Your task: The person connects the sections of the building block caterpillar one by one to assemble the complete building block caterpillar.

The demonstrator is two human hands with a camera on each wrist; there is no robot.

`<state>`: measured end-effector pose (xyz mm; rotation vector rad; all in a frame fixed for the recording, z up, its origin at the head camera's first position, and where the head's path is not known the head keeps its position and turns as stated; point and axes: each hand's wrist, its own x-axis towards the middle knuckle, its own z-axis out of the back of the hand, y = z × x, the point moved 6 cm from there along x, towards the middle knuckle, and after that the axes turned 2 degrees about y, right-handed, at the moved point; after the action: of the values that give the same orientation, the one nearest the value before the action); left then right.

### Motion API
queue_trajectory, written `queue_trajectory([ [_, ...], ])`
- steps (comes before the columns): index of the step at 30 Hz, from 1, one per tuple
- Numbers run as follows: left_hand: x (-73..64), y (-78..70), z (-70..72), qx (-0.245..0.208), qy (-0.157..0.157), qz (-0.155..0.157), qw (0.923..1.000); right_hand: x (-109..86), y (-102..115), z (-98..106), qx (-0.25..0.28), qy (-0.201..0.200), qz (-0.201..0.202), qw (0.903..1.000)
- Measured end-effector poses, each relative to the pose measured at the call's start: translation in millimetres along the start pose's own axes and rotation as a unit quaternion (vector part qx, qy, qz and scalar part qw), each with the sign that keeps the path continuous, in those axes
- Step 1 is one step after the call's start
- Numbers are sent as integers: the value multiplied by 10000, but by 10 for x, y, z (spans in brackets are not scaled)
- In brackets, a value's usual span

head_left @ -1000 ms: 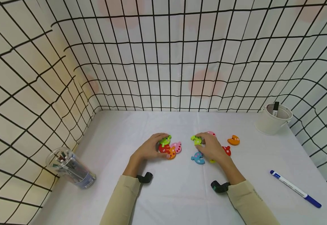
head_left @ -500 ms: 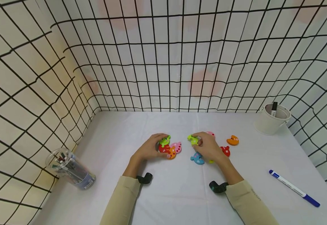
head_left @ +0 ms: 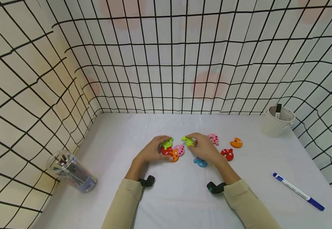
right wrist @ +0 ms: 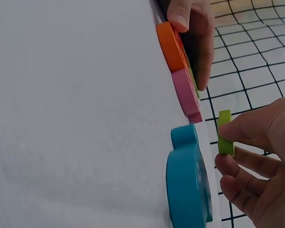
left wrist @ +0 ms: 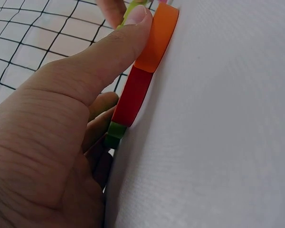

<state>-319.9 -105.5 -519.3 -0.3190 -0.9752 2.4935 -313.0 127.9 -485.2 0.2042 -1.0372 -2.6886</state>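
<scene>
My left hand (head_left: 150, 150) holds a joined row of flat wooden number puzzle pieces on the white table. It has a green smiling head (head_left: 167, 143), a red piece marked 2 (head_left: 166, 151), an orange piece (head_left: 175, 156) under my thumb and a pink piece (head_left: 179, 149) at the right end. My right hand (head_left: 205, 148) pinches a lime-green puzzle piece (head_left: 187, 141) between thumb and fingers, just right of that row. In the right wrist view this green piece (right wrist: 225, 133) is off the table, apart from the row. A blue piece marked 9 (head_left: 200, 163) lies below my right hand.
Loose pink (head_left: 213, 139), red (head_left: 228, 154) and orange (head_left: 236, 142) pieces lie on the right. A blue-capped marker (head_left: 298, 191) is near the right edge. A white bucket (head_left: 273, 125) stands at the back right, a pencil jar (head_left: 77, 176) at the left. Black grid covers the walls.
My right hand has carried the lime-green piece leftward toward the joined row, uncovering more of the loose pink and red pieces. My left hand has stayed in place.
</scene>
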Motion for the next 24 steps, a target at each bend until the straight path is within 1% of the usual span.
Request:
queue_trajectory([
  [7, -9, -2, 4, -33, -16, 15, 10000, 19, 50, -88, -85, 155, 100, 9998],
  [16, -1, -20, 5, -3, -33, 8, 10000, 6, 57, -136, -191, 139, 276, 9993],
  [24, -8, -14, 11, -33, -58, -4, 10000, 5, 78, -166, -306, 246, 350, 9986],
])
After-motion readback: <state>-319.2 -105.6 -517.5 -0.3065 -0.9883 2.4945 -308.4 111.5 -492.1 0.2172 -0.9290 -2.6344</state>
